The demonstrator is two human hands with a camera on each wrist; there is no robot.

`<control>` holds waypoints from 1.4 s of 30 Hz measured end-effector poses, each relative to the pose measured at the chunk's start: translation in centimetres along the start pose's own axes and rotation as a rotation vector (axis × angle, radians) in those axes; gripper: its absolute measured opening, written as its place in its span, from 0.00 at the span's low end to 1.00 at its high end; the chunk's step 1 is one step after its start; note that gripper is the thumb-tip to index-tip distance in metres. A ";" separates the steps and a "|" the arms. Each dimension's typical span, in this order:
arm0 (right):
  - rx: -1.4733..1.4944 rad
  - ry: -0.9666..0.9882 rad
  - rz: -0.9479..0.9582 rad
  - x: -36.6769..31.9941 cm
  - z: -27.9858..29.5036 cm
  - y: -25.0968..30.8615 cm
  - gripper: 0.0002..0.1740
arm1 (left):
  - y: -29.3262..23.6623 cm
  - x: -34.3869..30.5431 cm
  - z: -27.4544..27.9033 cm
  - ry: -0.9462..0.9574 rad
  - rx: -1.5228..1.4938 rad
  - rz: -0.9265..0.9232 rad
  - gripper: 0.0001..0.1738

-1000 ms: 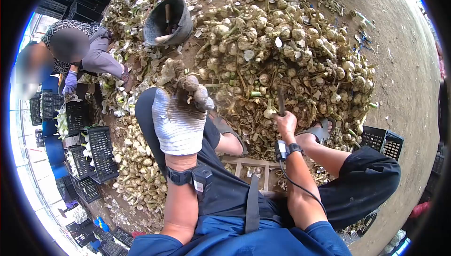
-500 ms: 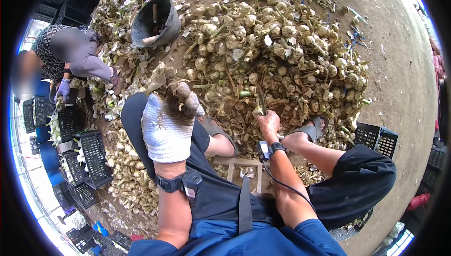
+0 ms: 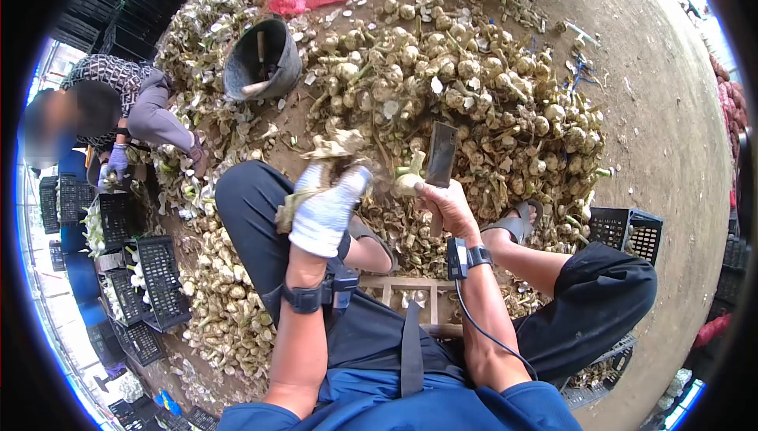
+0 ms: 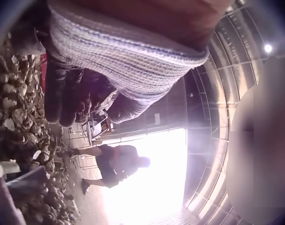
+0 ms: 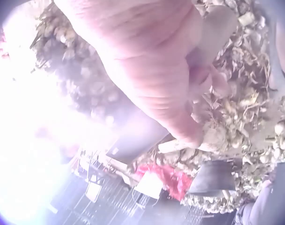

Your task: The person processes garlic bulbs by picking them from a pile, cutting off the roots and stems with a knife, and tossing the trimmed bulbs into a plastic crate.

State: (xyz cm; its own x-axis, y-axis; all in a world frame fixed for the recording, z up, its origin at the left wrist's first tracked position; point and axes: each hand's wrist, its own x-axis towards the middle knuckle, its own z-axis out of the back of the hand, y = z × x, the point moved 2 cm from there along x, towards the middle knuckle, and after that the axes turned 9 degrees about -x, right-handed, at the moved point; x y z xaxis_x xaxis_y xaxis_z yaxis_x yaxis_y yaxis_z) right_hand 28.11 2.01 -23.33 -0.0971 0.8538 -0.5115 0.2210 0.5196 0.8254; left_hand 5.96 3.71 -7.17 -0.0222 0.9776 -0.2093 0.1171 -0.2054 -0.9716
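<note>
My left hand [image 3: 325,214], in a white knit glove, grips a bunch of dry, papery garlic leaves [image 3: 338,146] that stick out past the fingers. In the left wrist view the glove's fingers [image 4: 62,96] look dark with dirt and are bent. Opposite it, my bare right hand [image 3: 452,208] holds a broad-bladed knife [image 3: 442,154] with the blade pointing away from me. Thumb and finger of that hand also pinch a pale garlic bulb [image 3: 407,184], its short cut stem upward beside the blade. The right wrist view shows the bulb [image 5: 215,136] at the fingertip.
A large heap of garlic [image 3: 489,75] lies ahead, with trimmed bulbs [image 3: 225,297] at left. A dark bucket [image 3: 262,60] holds tools. Black crates [image 3: 162,281] stand left, another crate [image 3: 624,229] right. A second person [image 3: 130,99] bends at the far left. A wooden frame [image 3: 395,285] lies between my legs.
My left hand has turned over, its glove back now facing up, and the leaves spread out. The right hand has lifted the knife and bulb, and the blade's flat side now shows.
</note>
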 end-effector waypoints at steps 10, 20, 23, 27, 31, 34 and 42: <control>-0.340 0.198 0.331 -6.3 -7.0 12.4 0.17 | -0.8 -0.6 -2.1 0.036 0.167 0.061 0.22; -0.031 -0.171 0.159 -5.9 -6.4 5.7 0.20 | 2.8 0.5 1.0 -0.246 -0.535 0.083 0.24; 0.066 -0.075 0.280 -7.4 -9.3 9.4 0.21 | 2.8 0.2 -0.2 -0.208 -0.644 0.113 0.23; 0.199 0.014 0.300 -8.2 -11.4 10.2 0.18 | 2.1 -0.3 -1.1 -0.111 -0.661 0.207 0.23; 0.262 0.022 0.286 -8.5 -10.6 10.5 0.17 | 1.6 -0.4 -1.1 -0.118 -0.496 0.100 0.19; 0.196 -0.024 0.314 -8.8 -9.2 11.8 0.17 | 2.9 0.8 0.2 -0.203 -0.298 -0.253 0.22; -0.080 0.001 0.342 -9.9 -7.6 13.0 0.13 | -0.7 -0.2 -2.8 0.200 0.595 -0.556 0.39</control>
State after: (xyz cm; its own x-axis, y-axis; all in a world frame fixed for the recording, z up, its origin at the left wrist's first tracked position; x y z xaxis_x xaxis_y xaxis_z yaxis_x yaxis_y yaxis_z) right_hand 24.58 0.58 -5.75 -0.0314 0.9789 -0.2018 0.1641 0.2042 0.9651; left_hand 8.62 3.77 -6.12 0.2614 0.9219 0.2861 -0.4034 0.3736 -0.8353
